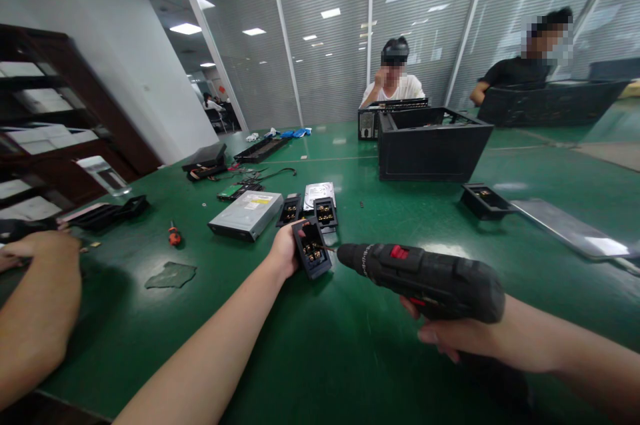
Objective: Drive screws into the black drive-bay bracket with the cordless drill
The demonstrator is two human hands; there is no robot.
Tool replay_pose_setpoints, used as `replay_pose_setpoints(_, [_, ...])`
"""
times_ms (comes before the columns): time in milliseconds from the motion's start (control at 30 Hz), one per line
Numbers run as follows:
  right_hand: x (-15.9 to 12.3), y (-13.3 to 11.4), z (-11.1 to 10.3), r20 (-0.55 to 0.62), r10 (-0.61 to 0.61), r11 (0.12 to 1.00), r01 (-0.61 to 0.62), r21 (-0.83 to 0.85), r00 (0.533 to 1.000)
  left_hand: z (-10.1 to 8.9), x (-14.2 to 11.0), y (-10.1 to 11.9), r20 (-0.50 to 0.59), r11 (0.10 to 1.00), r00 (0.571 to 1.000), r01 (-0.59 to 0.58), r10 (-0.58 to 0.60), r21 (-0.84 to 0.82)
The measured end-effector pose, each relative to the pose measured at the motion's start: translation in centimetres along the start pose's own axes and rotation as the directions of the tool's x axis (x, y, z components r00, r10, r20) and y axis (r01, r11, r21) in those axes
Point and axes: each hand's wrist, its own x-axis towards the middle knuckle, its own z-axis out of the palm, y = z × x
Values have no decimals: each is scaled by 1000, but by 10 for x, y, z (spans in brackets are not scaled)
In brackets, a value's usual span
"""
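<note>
My left hand [285, 251] grips a small black plastic bracket [313, 248] with brass screw posts and holds it tilted on the green table [350, 345]. My right hand [450, 335] is wrapped round the handle of a black cordless screwdriver [425, 275] with a red switch. The screwdriver's bit touches the bracket's inside. Two more black brackets [307, 210] lie just behind it, beside a silver optical drive [246, 213] and a hard drive [319, 193].
A black open computer case [430, 145] stands at the middle far side, with another black bracket [484, 201] and a metal side panel [570, 228] to its right. A small orange screwdriver [173, 235] lies left. Another person's arm [35, 305] rests at the left edge. Two people sit across.
</note>
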Motion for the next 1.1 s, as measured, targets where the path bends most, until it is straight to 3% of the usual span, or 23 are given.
replay_pose_setpoints(767, [0,-3,-1,-4,22,1000,-22,-20,1000,-4,4,-2,29,1000,999,-23,23,13])
replay_pose_setpoints(1100, [-4,-6,0,-7,18,1000,-18,-25,1000,0,1,0,-21,1000,1000,-20,19,-4])
